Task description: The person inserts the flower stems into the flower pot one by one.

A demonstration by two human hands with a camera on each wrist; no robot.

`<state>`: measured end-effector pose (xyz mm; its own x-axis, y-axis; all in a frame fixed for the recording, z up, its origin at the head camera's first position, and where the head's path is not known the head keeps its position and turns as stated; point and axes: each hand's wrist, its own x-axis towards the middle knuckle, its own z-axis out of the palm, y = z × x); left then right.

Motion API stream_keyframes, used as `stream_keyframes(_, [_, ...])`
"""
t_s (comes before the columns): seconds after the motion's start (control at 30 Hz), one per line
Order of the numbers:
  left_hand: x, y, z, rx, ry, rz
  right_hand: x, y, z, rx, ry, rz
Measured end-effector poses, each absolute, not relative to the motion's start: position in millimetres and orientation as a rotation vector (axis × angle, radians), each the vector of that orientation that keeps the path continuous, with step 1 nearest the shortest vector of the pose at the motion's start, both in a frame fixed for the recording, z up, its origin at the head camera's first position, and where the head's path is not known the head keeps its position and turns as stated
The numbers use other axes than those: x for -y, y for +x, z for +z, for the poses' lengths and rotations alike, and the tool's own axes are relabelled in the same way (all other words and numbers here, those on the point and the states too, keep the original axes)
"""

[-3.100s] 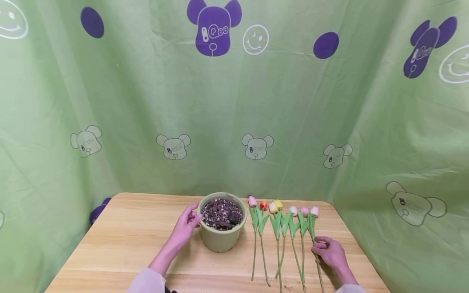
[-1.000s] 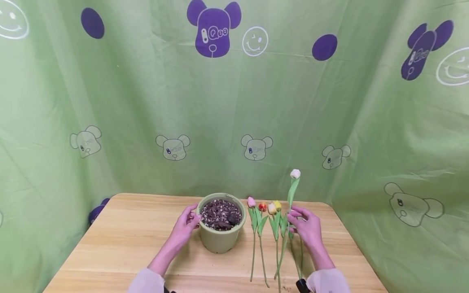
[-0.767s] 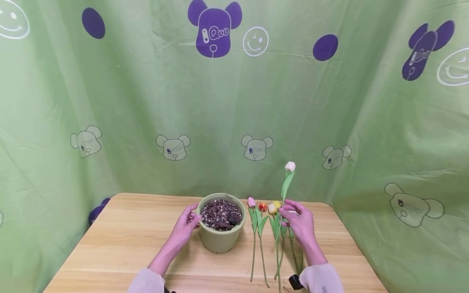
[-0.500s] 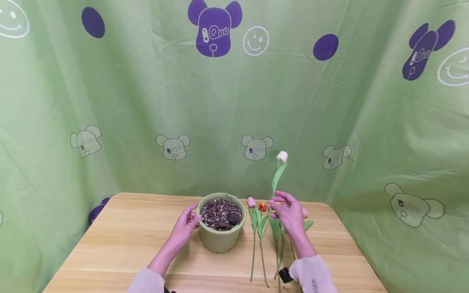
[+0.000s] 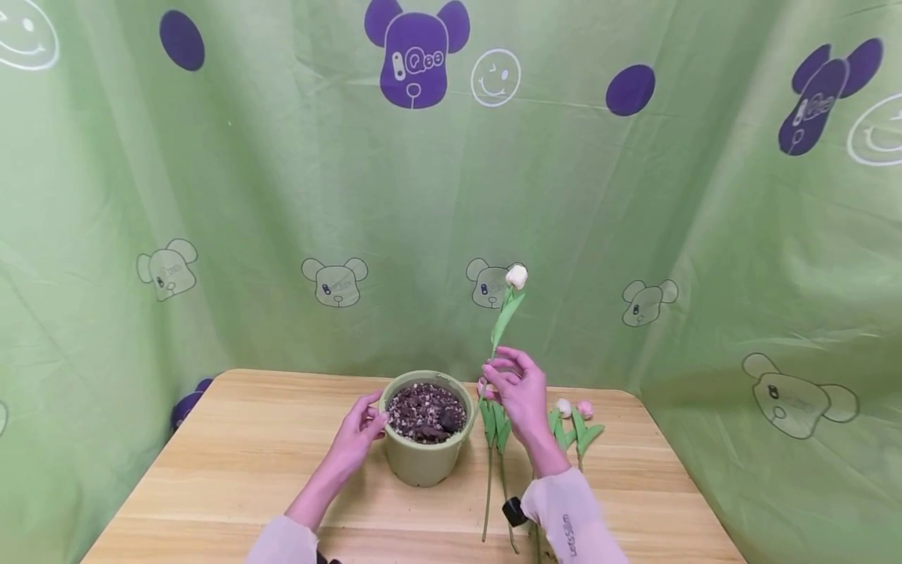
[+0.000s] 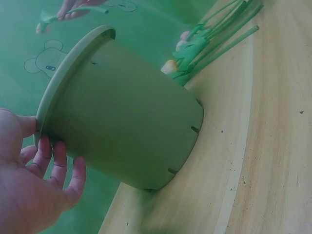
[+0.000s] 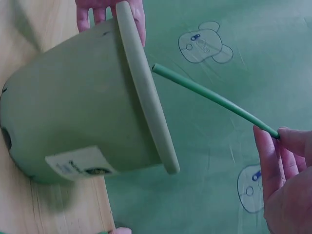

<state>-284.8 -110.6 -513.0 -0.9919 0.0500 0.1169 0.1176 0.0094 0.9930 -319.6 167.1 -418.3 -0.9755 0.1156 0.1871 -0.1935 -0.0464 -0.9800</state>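
A light green flower pot [image 5: 421,462] full of dark soil [image 5: 426,411] stands on the table. My left hand [image 5: 355,439] holds its rim from the left, thumb and fingers at the edge in the left wrist view. Between thumb and fingers, my right hand [image 5: 517,395] pinches the stem of a whitish tulip [image 5: 517,276] raised beside the pot. The tulip's bloom points up and its stem slants down to the left. In the right wrist view the stem's cut end [image 7: 158,69] is close to the pot's rim [image 7: 146,92]; whether they touch, I cannot tell.
Several more tulips lie right of the pot, among them a white tulip [image 5: 563,407] and a pink tulip [image 5: 585,410]; the right arm partly covers them. A wooden table [image 5: 282,439] carries everything. Behind and beside it hangs a green curtain [image 5: 395,188] with bear prints.
My right hand picked the whitish tulip up from the right end of the row, then lifted it and carried it left to the pot. The left hand and pot stayed in place.
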Motion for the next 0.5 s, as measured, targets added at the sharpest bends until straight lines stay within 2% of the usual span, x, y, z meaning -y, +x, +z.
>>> stream_keyframes(0.5, [111.2,-285.2,-513.0,2.201,-0.179,-2.169,-119.1,-332.7,-414.6,1.933,0.145,2.128])
